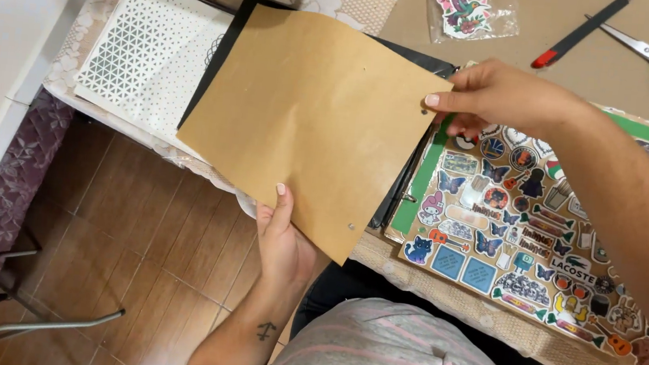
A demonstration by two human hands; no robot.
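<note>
Item: brown kraft sheet (310, 122), two-hole punched, held above the open ring binder (398, 201) | Progress: sheet appears off the rings, not seated; sticker-covered page (526, 234) lies exposed | Left hand (283, 242): closed on the lower edge, thumb on top | Right hand (499, 96): pinches the punched edge near the upper hole.

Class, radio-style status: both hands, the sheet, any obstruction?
Left hand and right hand grip brown paper sheet. Sheet lifted over sticker page. Nothing blocking.
</note>
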